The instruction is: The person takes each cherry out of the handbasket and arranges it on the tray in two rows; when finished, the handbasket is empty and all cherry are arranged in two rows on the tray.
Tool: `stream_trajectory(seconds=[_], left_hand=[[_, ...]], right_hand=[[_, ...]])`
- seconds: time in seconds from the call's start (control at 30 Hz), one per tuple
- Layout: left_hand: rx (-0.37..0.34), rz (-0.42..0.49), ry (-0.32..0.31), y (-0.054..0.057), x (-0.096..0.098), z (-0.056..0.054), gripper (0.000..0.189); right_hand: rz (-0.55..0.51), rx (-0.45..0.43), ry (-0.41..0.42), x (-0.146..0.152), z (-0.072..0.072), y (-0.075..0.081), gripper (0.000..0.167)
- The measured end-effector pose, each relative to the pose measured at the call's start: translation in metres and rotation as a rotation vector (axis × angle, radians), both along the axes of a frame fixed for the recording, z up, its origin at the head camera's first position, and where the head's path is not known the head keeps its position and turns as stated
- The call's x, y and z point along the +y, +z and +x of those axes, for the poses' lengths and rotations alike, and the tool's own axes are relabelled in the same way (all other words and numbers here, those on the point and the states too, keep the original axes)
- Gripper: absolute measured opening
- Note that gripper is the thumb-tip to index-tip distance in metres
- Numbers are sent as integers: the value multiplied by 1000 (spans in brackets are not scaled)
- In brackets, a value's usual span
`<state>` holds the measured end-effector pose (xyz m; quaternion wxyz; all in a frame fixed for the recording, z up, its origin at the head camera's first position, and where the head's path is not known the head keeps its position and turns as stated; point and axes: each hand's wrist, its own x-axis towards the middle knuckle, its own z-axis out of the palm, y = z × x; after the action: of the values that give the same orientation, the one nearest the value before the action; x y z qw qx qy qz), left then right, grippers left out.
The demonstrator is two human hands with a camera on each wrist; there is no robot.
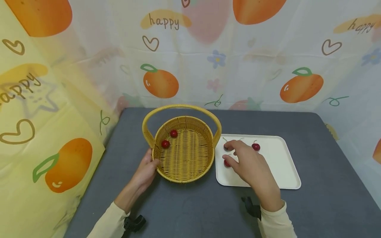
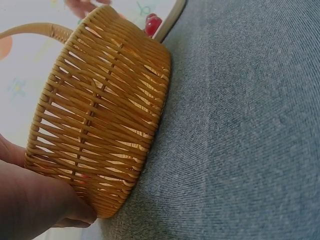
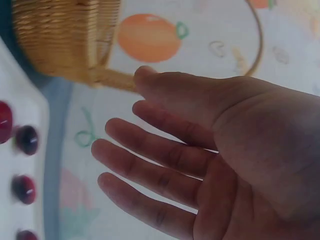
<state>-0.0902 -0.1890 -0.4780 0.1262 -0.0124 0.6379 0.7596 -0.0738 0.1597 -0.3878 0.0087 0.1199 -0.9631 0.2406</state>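
Note:
My left hand point(image 1: 146, 170) grips the near left side of a round yellow wicker basket point(image 1: 186, 165), thumb at the rim. Inside the basket, toward its left wall, lie two red cherries point(image 1: 174, 133). Over the left part of a white tray point(image 1: 281, 168) hovers my right hand point(image 1: 253, 165), its fingers spread and slightly bent. Nothing is between them in the right wrist view. Several cherries with stems lie on the tray: one dark red cherry point(image 1: 256, 146) beyond the hand, another cherry point(image 1: 227, 163) by the thumb, others partly hidden behind the fingers.
The basket's tall arched handle point(image 1: 184, 106) stands up over its far side. Basket and tray sit side by side on a dark grey tabletop point(image 1: 190, 211). A fruit-printed curtain point(image 1: 196, 76) hangs behind the table and along its left side.

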Motion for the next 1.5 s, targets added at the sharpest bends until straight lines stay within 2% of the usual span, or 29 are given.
stream_trajectory(seconds=[0.2,0.5,0.67,0.77,0.9,1.03,1.13,1.2,1.37,1.5], left_hand=[[-4,-15,8,-2,0,0,72],[-6,-15,14,0,0,1,72],[-30,-28,-8,4,-1,1,71],[-38,-49,-22,6,-1,-1,69],[-30,-63,-23,8,-2,-2,69],[-28,-63,-28,8,-2,0,69],[-29,-62,-40,7,-3,1,67],[-22,-57,-40,7,-3,0,68],[12,-59,-46,10,-3,-3,70],[-2,-66,-48,11,-4,-3,68]], right_hand=[[-17,45,57,-23,-6,22,36],[51,140,222,-82,-21,55,38],[63,144,271,-111,-33,63,36],[69,144,296,-126,-42,64,29],[95,125,321,-147,-60,58,20],[100,16,345,-163,-74,44,19],[90,-63,360,-171,-81,32,26],[87,-81,367,-175,-85,24,31],[124,-97,355,-183,-95,10,20],[138,-157,341,-189,-101,-2,16]])
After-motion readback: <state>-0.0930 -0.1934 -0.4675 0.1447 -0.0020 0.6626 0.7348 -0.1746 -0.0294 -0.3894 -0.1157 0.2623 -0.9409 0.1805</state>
